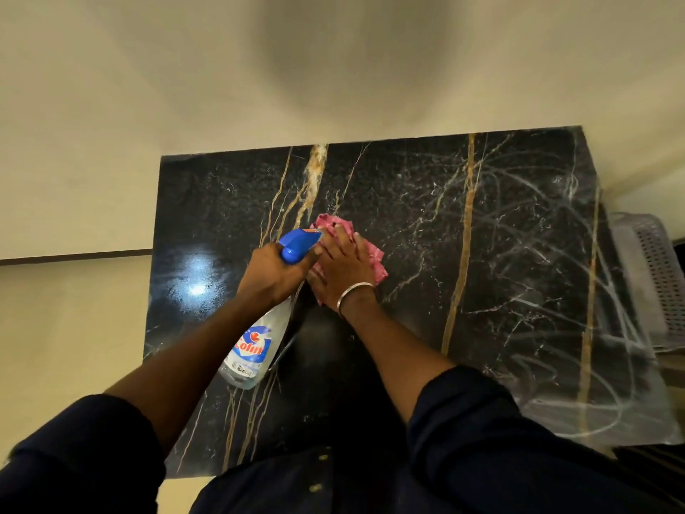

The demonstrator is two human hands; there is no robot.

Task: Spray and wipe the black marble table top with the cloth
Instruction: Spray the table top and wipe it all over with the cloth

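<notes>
The black marble table top point(463, 291), veined in gold and white, fills the middle of the head view. A pink cloth point(372, 255) lies on it near the centre. My right hand point(343, 270) presses flat on the cloth with straight fingers, a metal bangle on the wrist. My left hand point(274, 272) grips the neck of a clear spray bottle point(255, 346) with a blue trigger head, held above the table just left of the cloth, nozzle pointing toward the far edge. Smeary wipe streaks cover the table's right part.
A pale wall rises behind the table's far edge. A light grey perforated plastic basket point(656, 276) stands off the table's right side. Beige floor lies to the left. A lamp's reflection glares on the table's left part.
</notes>
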